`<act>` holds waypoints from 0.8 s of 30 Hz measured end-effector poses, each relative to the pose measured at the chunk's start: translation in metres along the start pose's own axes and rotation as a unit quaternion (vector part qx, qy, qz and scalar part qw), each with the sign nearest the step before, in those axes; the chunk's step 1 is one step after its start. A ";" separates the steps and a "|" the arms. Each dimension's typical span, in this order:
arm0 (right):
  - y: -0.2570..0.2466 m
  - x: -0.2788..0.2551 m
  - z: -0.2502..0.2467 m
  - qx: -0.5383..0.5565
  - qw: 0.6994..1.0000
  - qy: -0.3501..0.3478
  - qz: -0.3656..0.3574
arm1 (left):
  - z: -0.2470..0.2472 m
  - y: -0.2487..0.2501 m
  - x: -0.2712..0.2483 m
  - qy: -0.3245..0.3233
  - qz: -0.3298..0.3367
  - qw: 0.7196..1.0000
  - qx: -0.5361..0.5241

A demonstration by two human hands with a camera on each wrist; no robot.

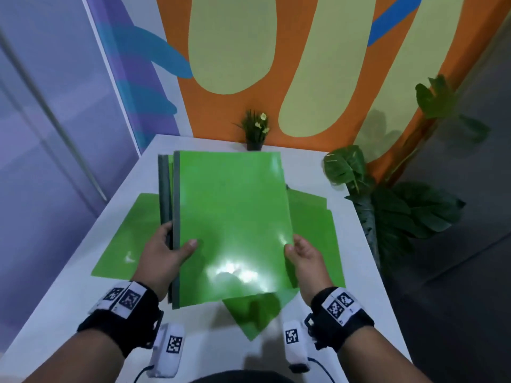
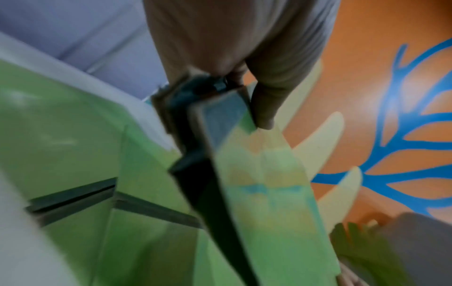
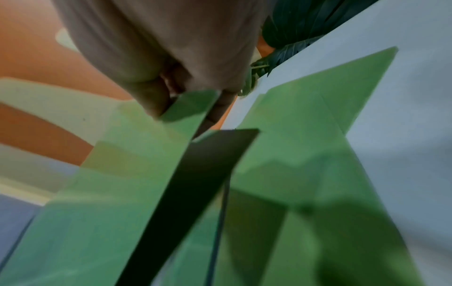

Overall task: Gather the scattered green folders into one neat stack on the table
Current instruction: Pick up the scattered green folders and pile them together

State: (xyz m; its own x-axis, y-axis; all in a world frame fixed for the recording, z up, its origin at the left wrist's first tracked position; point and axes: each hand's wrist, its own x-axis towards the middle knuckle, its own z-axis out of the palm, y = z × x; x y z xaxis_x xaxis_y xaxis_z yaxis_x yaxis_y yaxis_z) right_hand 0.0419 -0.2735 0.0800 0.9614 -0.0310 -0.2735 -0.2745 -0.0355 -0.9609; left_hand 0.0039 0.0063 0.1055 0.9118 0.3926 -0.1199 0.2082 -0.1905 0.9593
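Observation:
I hold a bundle of glossy green folders (image 1: 232, 217) with grey spines above the white table (image 1: 359, 258). My left hand (image 1: 171, 250) grips the spine side, thumb on the top cover; in the left wrist view the fingers (image 2: 264, 108) pinch the grey spines (image 2: 220, 120). My right hand (image 1: 298, 252) pinches the bundle's right edge; the right wrist view shows its fingertips (image 3: 151, 104) closed on the green cover (image 3: 190, 108). More green folders lie flat on the table beneath: one at the left (image 1: 130, 239), others at the right (image 1: 312, 217) and front (image 1: 251, 313).
A small potted plant (image 1: 255, 131) stands at the table's far edge against the orange painted wall. A large leafy plant (image 1: 392, 205) rises beside the table's right edge. A glass partition runs along the left.

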 end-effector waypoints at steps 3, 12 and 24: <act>0.026 0.020 0.015 -0.104 0.994 -0.020 0.020 | -0.025 -0.026 0.026 -0.007 -0.042 0.998 -0.039; 0.070 0.080 -0.005 -0.426 0.903 0.047 0.023 | -0.070 -0.105 0.070 -0.037 -0.131 0.989 -0.063; 0.073 0.137 -0.018 -0.570 0.811 0.032 0.129 | -0.071 -0.139 0.072 -0.002 -0.164 0.977 0.140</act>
State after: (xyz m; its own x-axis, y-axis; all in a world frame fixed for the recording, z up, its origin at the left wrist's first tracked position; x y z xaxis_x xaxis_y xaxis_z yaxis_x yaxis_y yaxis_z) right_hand 0.1531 -0.2986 -0.0265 0.8761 -0.2344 -0.4213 -0.3412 -0.9188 -0.1984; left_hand 0.0153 0.1243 -0.0181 0.7816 0.4702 -0.4100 0.5766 -0.2937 0.7624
